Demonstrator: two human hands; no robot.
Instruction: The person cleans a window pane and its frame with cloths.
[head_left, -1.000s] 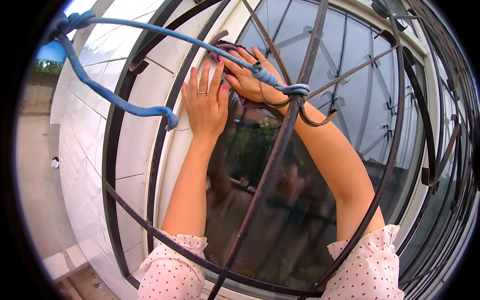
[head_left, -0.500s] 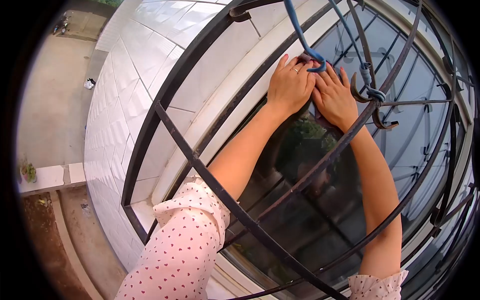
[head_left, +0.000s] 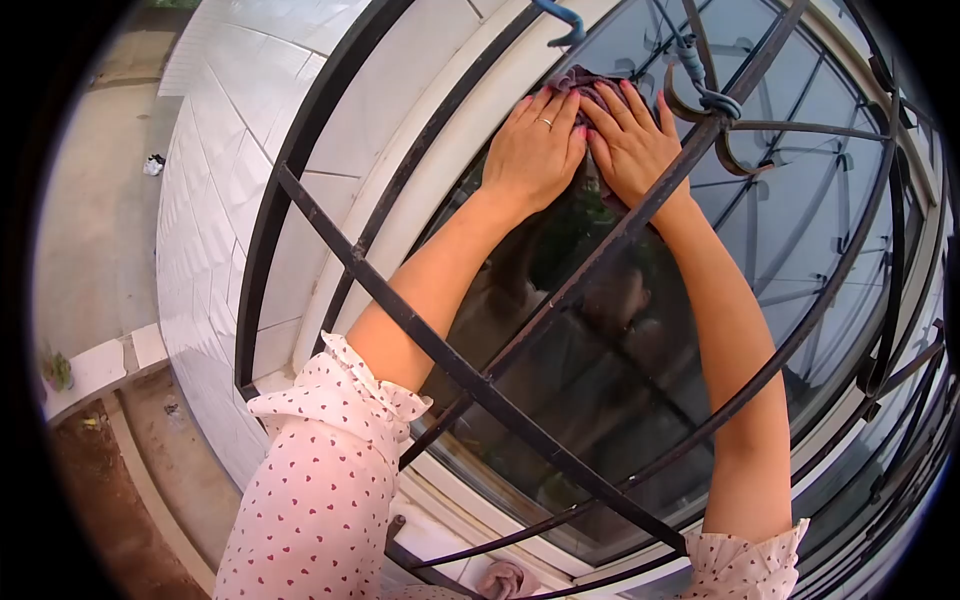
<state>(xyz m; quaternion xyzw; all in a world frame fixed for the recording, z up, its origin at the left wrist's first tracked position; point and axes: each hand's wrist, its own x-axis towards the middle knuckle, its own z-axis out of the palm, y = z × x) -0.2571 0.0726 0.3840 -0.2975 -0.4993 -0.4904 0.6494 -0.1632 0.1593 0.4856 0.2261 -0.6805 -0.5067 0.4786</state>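
A dark purplish cloth (head_left: 578, 78) lies bunched against the window glass (head_left: 610, 350), its upper edge showing beyond my fingertips. My left hand (head_left: 533, 150), with a ring on one finger, holds the cloth to the pane with fingers nearly straight. Beside it, my right hand (head_left: 638, 145) presses on the same cloth, its fingers slightly spread. The thumbs are close together, and the palms cover much of the cloth. Both arms reach behind the bars of a dark metal grille (head_left: 480, 390).
Blue cord (head_left: 690, 60) is tied round a grille joint near my right hand; a blue hooked end (head_left: 572, 25) hangs above. Another crumpled cloth (head_left: 507, 580) lies at the bottom. White tiled wall (head_left: 215, 200) stands left, with the ground far below.
Both hands have slid down the glass with the cloth, away from the blue hooked end. The view has shifted downward, bringing the second cloth into sight.
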